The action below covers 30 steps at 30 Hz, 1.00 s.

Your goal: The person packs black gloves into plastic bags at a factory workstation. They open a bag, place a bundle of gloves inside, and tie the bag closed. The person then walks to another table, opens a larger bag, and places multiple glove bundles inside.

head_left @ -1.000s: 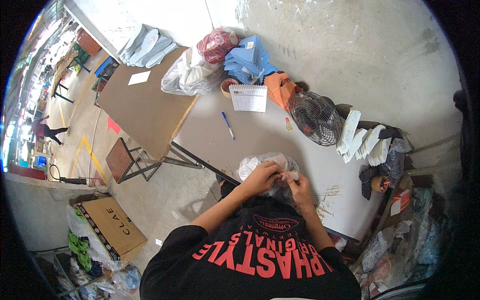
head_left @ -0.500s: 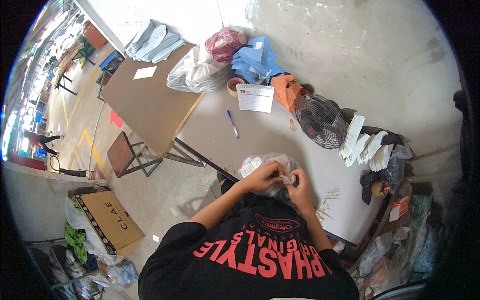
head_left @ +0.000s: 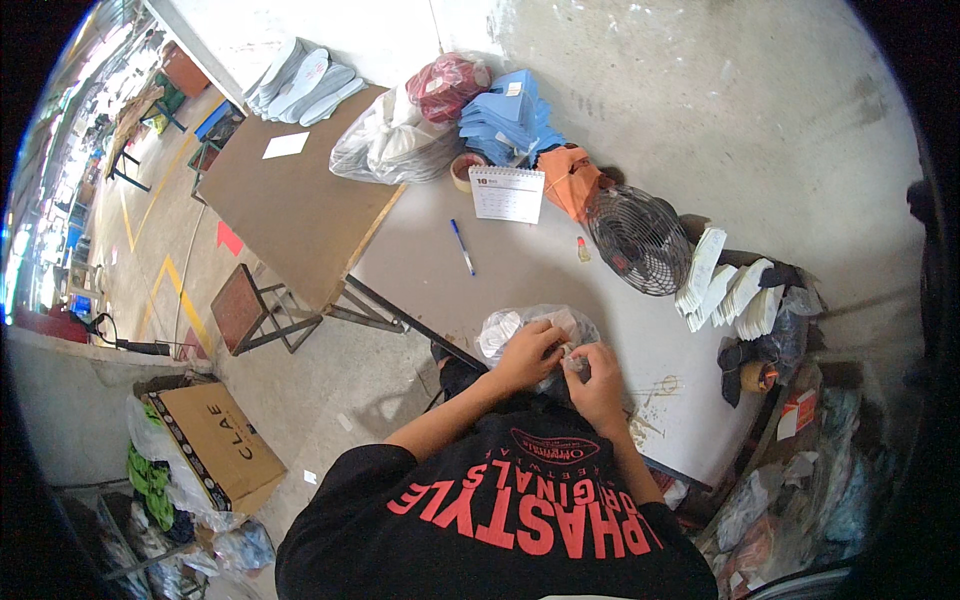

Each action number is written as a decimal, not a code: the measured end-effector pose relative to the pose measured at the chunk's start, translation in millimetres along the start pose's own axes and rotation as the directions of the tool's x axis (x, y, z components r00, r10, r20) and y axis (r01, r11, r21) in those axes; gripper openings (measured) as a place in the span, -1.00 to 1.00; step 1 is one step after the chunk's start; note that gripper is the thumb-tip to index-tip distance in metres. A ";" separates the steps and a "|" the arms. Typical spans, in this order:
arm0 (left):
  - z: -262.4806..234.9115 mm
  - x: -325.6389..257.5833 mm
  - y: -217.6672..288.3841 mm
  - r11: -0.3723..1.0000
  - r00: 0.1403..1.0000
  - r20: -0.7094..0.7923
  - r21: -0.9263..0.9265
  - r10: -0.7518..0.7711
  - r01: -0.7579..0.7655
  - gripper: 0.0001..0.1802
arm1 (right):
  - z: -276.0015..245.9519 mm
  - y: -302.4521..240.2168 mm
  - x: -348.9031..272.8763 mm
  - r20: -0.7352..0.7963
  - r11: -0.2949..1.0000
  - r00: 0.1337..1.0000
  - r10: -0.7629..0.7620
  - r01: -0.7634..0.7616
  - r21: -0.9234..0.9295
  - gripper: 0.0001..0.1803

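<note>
A clear plastic bag (head_left: 497, 330) with white contents lies at the table's near edge, in front of my body. My left hand (head_left: 532, 354) is closed on the bag's gathered neck, with its fingers bent inward. Close against it, my right hand (head_left: 597, 381) pinches the same twisted plastic between thumb and fingers. The fingertips of both hands almost meet over the bag. What exactly lies between them is too small to make out.
On the grey table (head_left: 420, 262) lie a blue pen (head_left: 462, 247), a small bottle (head_left: 583, 250), a desk calendar (head_left: 507, 195) and a tape roll (head_left: 466, 171). A black fan (head_left: 640, 242) stands right, beside white stacked pieces (head_left: 708, 280). Blue stacked pieces (head_left: 510, 120) sit at the back.
My right hand has turned and closed in more over the bag's neck. My left hand has shifted only slightly. A person in the far left background is no longer seen there.
</note>
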<state>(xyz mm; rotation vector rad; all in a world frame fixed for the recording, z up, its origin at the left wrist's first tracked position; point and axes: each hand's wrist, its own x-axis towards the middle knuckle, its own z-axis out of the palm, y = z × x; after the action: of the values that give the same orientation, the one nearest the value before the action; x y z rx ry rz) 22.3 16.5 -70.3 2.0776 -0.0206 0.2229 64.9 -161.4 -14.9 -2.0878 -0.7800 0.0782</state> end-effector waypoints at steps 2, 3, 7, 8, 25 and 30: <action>-4.2 3.5 -4.1 0.995 0.995 0.041 0.032 0.091 -0.093 -0.78 | -0.6 -1.6 1.2 -0.010 0.996 0.998 -0.062 0.061 -0.071 -0.77; -7.6 5.3 -6.4 0.995 0.994 0.058 -0.047 0.094 -0.092 -0.79 | -0.9 -2.4 2.2 -0.014 0.993 0.998 -0.066 0.065 -0.103 -0.77; -15.9 7.2 -10.2 0.956 0.986 0.163 -0.286 -0.025 0.072 -0.81 | -2.3 -6.3 6.2 -0.004 0.971 0.994 -0.110 0.107 -0.213 -0.77; -15.3 6.8 -9.7 0.942 0.979 0.185 -0.304 -0.091 0.145 -0.80 | -2.6 -7.5 6.8 0.008 0.966 0.993 -0.117 0.115 -0.229 -0.78; 17.0 9.7 -1.5 0.990 0.980 -0.163 0.061 -0.118 0.129 -0.83 | -14.8 -12.8 -13.5 0.208 0.979 0.958 -0.199 0.203 0.001 -0.76; -2.4 5.6 -15.0 0.949 0.950 -0.159 -0.211 -0.270 0.234 -0.83 | -3.0 -16.3 -2.0 0.148 0.961 0.981 -0.129 0.160 -0.225 -0.48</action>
<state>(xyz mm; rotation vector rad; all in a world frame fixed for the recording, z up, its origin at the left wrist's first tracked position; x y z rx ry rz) 29.0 26.5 -81.1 1.8398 0.3262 0.2463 56.1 -157.9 -1.1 -2.2586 -1.0654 0.0452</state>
